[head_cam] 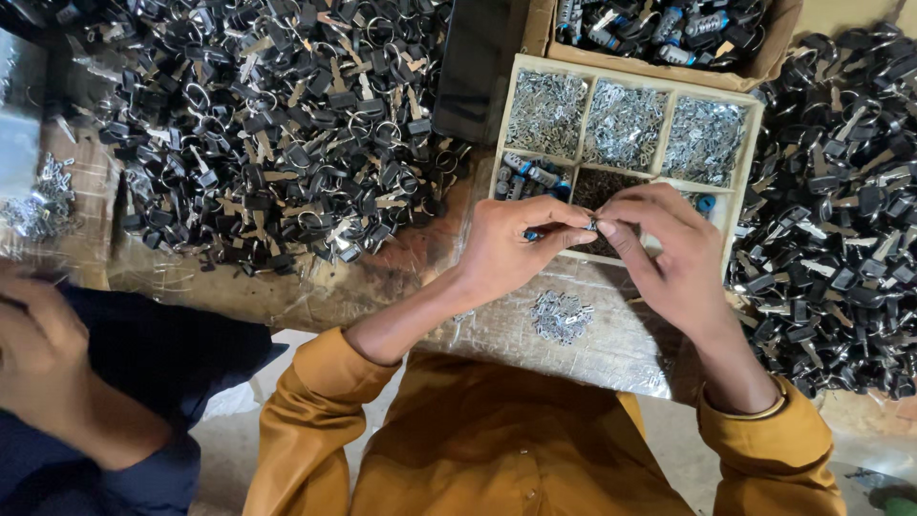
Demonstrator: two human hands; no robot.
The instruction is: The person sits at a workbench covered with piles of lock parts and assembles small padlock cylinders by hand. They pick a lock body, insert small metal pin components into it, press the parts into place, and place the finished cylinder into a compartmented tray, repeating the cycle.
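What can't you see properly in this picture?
- Head view: the small blue part is mostly hidden by the left hand and right hand.
- The divided tray's lower compartments are partly covered by both hands.
- The cardboard box is cut off by the top edge.
- The small metal pieces are too tiny to identify.

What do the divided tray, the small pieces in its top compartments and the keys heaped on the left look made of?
Divided tray: pale unfinished wood, judging by its matte light walls. Small pieces: bright bare metal, likely steel, glinting silver. Keys: dull metal blades with black heads that look plastic, plus wire rings.
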